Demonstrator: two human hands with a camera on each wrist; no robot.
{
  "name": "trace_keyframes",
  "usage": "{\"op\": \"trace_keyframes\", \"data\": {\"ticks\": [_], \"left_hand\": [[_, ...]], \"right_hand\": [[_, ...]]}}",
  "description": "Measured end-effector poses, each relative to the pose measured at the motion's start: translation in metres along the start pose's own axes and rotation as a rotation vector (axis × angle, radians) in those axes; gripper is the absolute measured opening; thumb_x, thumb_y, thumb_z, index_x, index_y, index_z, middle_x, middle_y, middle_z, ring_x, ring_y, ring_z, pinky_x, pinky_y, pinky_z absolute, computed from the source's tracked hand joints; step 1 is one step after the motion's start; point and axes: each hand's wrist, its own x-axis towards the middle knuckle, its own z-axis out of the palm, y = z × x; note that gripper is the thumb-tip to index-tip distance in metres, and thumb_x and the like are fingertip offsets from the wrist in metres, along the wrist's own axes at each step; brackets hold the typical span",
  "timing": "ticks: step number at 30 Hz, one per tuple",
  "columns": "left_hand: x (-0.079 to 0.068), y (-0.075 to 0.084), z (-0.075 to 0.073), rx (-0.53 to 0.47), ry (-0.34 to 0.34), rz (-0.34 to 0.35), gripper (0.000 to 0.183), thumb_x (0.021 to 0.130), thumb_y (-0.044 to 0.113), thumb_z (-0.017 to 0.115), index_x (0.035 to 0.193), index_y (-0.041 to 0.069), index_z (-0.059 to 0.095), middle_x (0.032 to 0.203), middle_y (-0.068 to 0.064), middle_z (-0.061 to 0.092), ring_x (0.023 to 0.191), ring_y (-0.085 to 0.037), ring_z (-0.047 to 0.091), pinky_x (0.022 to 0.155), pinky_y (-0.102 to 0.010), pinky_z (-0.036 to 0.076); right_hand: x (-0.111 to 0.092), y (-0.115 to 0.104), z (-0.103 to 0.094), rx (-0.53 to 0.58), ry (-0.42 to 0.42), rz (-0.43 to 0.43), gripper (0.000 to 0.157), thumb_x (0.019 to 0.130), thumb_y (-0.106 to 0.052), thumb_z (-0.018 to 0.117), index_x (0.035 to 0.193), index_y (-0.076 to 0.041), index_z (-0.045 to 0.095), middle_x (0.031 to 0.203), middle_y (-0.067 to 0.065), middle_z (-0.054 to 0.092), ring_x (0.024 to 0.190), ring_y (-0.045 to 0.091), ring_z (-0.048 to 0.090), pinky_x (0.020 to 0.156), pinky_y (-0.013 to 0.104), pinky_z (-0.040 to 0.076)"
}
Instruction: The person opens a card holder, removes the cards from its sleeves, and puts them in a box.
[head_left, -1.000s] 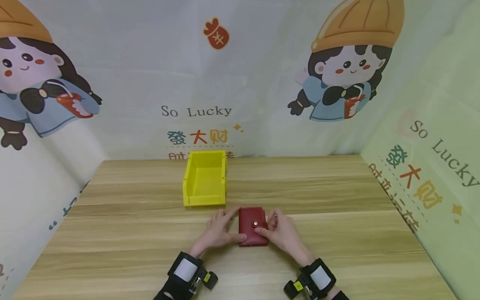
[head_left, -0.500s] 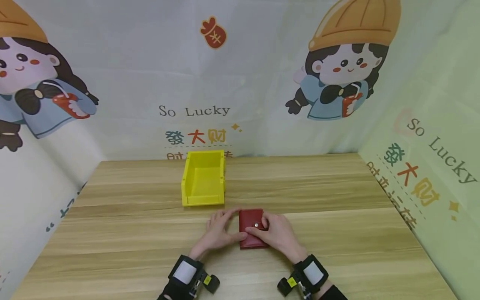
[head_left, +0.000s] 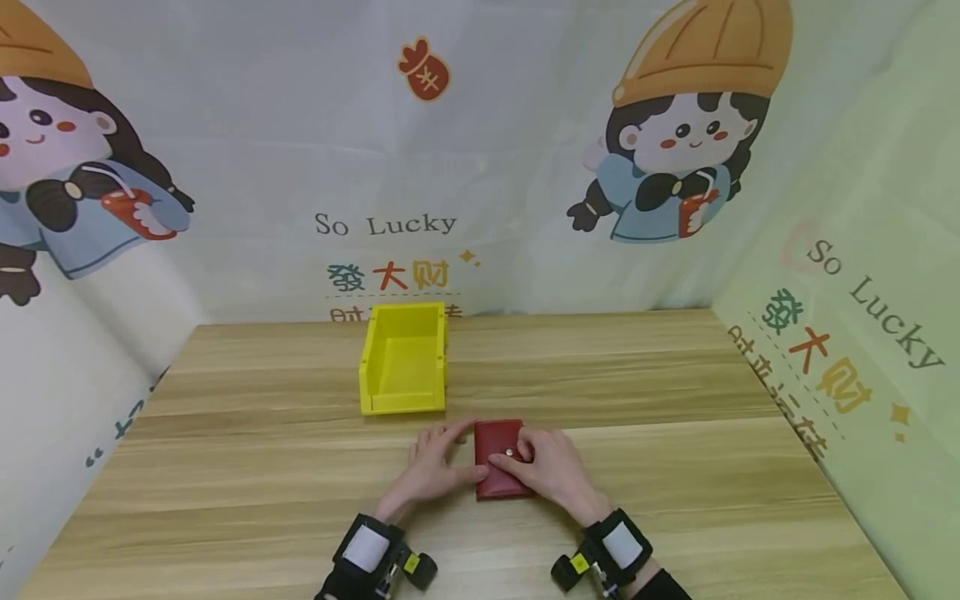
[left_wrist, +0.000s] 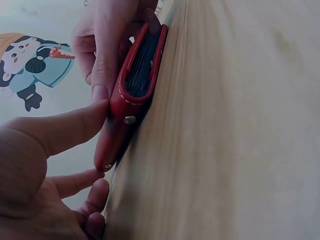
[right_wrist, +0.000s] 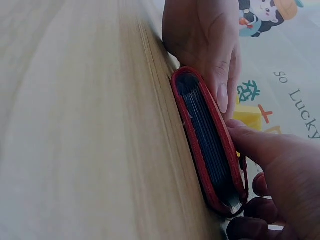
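A red card holder [head_left: 495, 487] with a strap and silver snap [head_left: 509, 452] lies flat on the table, its cover closed. My left hand [head_left: 435, 469] steadies its left side, thumb on the cover and index fingertip at the far corner. From the right, my right hand [head_left: 558, 473] holds it by the strap side, thumb on the cover and index finger bent at the strap, which it partly hides. Clear sleeves [right_wrist: 207, 140] show between the covers in the right wrist view. In the left wrist view, a rivet shows on the card holder's spine [left_wrist: 115, 135].
Behind the hands stands a yellow open-front bin [head_left: 405, 358]. The wood-grain table [head_left: 637, 375] runs back to a printed cloth backdrop [head_left: 510, 167], which also rises at both sides. Each wrist wears a strapped camera.
My right hand has moved left over the card holder, its thumb further onto the cover and its index finger now at the strap. The left hand keeps its place on the left side.
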Motion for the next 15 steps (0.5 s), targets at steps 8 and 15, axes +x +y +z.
{"op": "trace_keyframes", "data": {"ticks": [8,15], "left_hand": [[0.0008,-0.0014,0.0032,-0.032,-0.06,0.035,0.09,0.084,0.03,0.085,0.155,-0.006,0.042,0.159,-0.033,0.039,0.152,-0.058,0.017,0.121,-0.073,0.005],[0.0014,0.0023,0.0034,-0.052,-0.132,0.017,0.091,0.09,0.025,0.082,0.162,-0.001,0.032,0.168,-0.031,0.026,0.161,-0.05,0.004,0.126,-0.066,-0.008]], "right_hand": [[-0.001,0.0011,0.0044,-0.038,0.016,-0.083,0.046,0.099,-0.03,0.073,0.063,-0.017,0.046,0.056,-0.014,0.035,0.051,-0.002,0.032,0.052,0.018,0.023],[-0.0017,-0.0023,0.0078,-0.125,0.06,-0.109,0.051,0.096,-0.038,0.075,0.063,-0.016,0.043,0.059,-0.012,0.034,0.054,0.002,0.035,0.054,0.02,0.025]]}}
